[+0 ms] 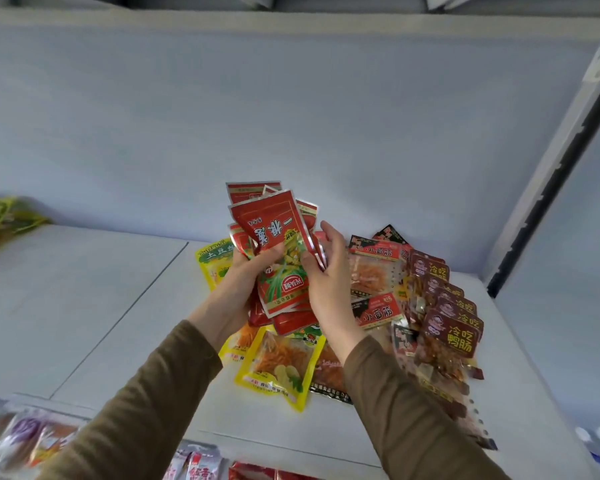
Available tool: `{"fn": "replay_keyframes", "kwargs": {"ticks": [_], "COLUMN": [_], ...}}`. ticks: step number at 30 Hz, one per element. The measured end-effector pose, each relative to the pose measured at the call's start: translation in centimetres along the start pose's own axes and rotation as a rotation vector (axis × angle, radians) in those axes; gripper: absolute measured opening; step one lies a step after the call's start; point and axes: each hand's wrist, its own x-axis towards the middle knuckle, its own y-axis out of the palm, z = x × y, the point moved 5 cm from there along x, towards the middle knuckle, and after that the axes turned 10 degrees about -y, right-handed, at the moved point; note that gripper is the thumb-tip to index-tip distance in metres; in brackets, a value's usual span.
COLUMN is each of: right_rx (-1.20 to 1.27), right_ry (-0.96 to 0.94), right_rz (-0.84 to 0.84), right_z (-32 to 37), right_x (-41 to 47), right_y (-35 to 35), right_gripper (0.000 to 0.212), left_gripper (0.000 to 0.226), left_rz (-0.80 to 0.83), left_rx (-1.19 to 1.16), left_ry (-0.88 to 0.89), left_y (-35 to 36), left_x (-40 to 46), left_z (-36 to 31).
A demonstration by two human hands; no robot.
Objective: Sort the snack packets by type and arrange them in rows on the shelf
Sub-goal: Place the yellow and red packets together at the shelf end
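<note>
- While both hands are raised above the shelf (118,306), they share one fanned stack of red packets (274,237), printed side toward the camera, text upside down.
- left hand (238,282): fingers curled under the stack's left edge, thumb on the front packet, gripping it.
- right hand (328,271): thumb and fingers pinch the stack's right edge; upper fingers more extended behind the packets.
- Both arms in olive-brown sleeves (146,403).
- yellow packets (278,368) lie flat on the shelf under the hands, front one showing orange shreds; another yellow packet (215,261) pokes out left of the left hand.
- red-label clear packets (374,265) lie just right of the right hand, overlapping.
- dark maroon packets (454,327) in an overlapped row run front to back along the right side of the shelf, touching the red-label ones.
- Pile sits at the right half of the shelf, against the back wall (291,116).
- green-yellow packets (4,216) at far left edge, blurred.
- More packets (25,438) on the lower level at bottom left and bottom centre, blurred, type unclear.
</note>
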Motion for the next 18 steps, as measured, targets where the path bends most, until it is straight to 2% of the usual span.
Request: {"fn": "replay_keyframes", "kwargs": {"ticks": [7,13,18], "right_rx": [0.201,0.181,-0.076], "right_ry": [0.136,0.213,-0.005], "right_rz": [0.121,0.182,0.209], "right_z": [0.3,1.6,2.0], "right_x": [-1.2,-1.5,-2.9], "right_y": [3.6,8.3,14.9], "right_gripper": [0.038,0.031,0.051], "left_gripper": [0.053,0.055,0.055], "left_rz": [-0.076,-0.119,-0.162], "left_rx": [-0.064,-0.029,0.001], "left_ry": [0.002,0.006,-0.001], "left_y": [-3.9,-8.9,-15.5], "left_x": [-1.8,-3.8,-5.9], "left_z": [-0.4,-2.0,-3.2]}}
